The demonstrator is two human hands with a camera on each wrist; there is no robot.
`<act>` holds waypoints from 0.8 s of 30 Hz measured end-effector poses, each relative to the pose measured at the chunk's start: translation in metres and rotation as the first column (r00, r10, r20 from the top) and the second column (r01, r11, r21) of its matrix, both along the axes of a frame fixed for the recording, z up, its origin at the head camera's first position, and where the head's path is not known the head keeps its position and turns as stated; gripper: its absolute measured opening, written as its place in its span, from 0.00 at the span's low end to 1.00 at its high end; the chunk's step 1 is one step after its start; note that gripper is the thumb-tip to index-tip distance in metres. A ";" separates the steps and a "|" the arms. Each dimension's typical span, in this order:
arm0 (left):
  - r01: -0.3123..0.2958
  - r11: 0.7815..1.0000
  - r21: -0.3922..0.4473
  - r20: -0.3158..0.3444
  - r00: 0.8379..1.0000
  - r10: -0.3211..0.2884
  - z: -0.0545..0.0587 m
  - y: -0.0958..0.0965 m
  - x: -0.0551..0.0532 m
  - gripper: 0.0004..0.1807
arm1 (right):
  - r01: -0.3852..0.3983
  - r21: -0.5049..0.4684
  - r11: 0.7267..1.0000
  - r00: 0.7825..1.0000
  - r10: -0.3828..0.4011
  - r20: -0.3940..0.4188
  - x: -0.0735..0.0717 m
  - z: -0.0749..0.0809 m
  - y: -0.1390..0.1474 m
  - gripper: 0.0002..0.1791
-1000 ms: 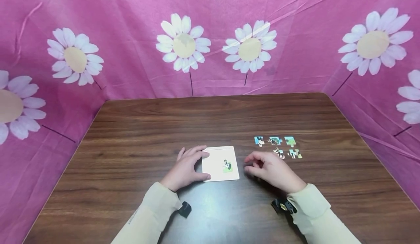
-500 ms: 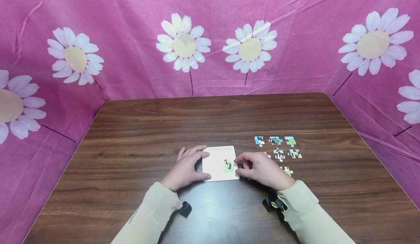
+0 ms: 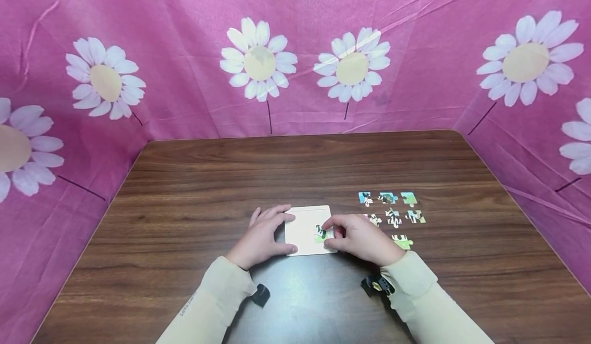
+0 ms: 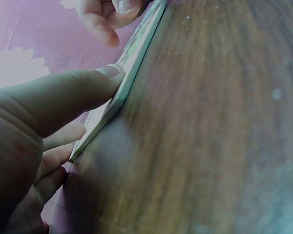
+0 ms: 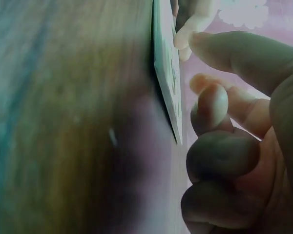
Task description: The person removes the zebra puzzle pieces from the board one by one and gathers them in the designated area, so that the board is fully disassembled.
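A white square board (image 3: 302,226) lies on the table, with one green jigsaw piece (image 3: 320,237) bearing a black-and-white figure on its right half. My left hand (image 3: 264,233) spans the board's left side. Its straight thumb rests on the board's near part, also visible in the left wrist view, while its other fingers touch the far left corner. My right hand (image 3: 362,239) hovers over the board's right edge beside the piece. Between its thumb and index finger is a gap, with nothing pinched in the right wrist view; its other fingers curl inward.
Several loose jigsaw pieces (image 3: 388,198) lie in rows right of the board. The right hand and forearm partly cover that area. A brown wooden table (image 3: 208,174) reaches back to a pink cloth (image 3: 304,5) printed with daisies.
My right hand has moved left from beside the board to over its right edge, uncovering more loose pieces. My left hand, the board and the piece on it stay in place.
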State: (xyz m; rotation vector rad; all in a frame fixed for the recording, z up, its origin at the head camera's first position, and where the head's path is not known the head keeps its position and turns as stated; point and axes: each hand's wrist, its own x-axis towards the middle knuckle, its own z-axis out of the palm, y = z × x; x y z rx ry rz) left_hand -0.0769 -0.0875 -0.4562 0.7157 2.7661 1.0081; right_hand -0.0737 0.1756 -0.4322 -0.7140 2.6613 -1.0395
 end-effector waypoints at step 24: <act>-0.003 1.000 -0.017 -0.003 1.000 0.003 0.000 0.000 -0.001 0.36 | 0.018 0.064 0.998 1.000 -0.020 0.022 -0.003 -0.004 0.000 0.18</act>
